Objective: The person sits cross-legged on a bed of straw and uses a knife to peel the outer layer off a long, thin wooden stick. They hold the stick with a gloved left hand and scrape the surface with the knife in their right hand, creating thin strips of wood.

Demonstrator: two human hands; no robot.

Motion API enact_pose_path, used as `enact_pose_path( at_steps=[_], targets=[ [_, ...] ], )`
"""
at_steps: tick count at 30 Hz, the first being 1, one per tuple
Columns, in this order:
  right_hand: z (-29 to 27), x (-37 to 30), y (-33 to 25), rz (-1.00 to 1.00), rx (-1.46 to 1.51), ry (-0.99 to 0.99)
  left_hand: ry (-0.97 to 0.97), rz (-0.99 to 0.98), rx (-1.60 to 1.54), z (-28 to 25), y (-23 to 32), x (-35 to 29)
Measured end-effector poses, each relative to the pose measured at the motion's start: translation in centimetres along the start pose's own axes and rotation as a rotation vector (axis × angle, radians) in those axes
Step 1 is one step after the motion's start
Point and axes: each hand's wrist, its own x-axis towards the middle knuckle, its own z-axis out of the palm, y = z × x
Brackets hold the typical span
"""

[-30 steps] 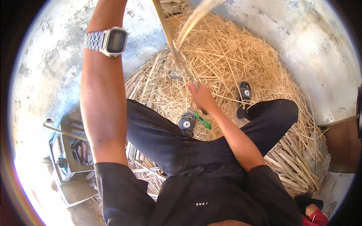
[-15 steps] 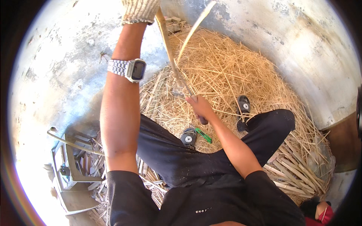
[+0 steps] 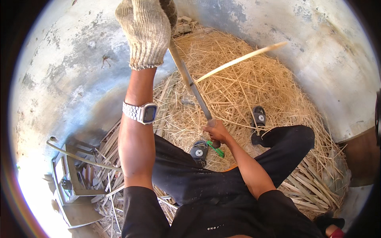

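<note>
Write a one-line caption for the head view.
Gloved left hand and bare right hand grip a long blade above straw.

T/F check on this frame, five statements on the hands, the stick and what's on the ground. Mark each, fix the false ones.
1. The left hand wears a knit work glove. True.
2. The right hand is gloved too. False: it is bare.
3. Both hands grip the same long stick, the left high and the right low. True.
4. The wristwatch sits on the right wrist. False: it is on the left wrist.
5. The ground under the sandals is bare concrete. False: a heap of straw and split strips covers it.
</note>
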Motion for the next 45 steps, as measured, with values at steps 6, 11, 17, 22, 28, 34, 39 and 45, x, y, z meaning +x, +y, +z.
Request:
enact_pose_path(
  at_steps=[6, 11, 17, 22, 28, 34, 39, 45],
  targets=[
    [2.4, -1.0, -2.7, 0.204, 0.74, -0.325, -0.138, -0.019, -0.028, -0.4, -1.1, 1.4],
    [5.0, -1.5, -11.3, -0.362, -0.504, 0.491, -0.101, -0.016, -0.05, -2.0, -2.2, 2.6],
    [8.6, -3.8, -19.5, -0.747, -0.378, 0.64, 0.03, 0.074, 0.005, -3.7, -4.0, 4.2],
    [2.6, 3.2, -3.6, -0.359, -0.982, 0.601, 0.089, 0.034, -0.045, -2.0, -2.4, 3.5],
    [-0.1, 4.5, -7.1, 0.154, -0.493, 0.043, -0.086, 0.099, -0.151, -6.0, -4.2, 6.3],
    [-2.5, 4.5, -5.8, 0.238, -0.187, -0.078, -0.12, 0.003, -0.098, -4.1, -4.3, 4.7],
    [4.7, 2.0, -4.6, -0.206, -0.418, 0.281, 0.025, -0.08, 0.058, -2.7, -5.8, 0.6],
    [3.4, 1.8, -6.9, 0.197, 0.121, -0.03, 0.136, -0.263, -0.161, -5.8, -8.0, 0.6]
  ],
)
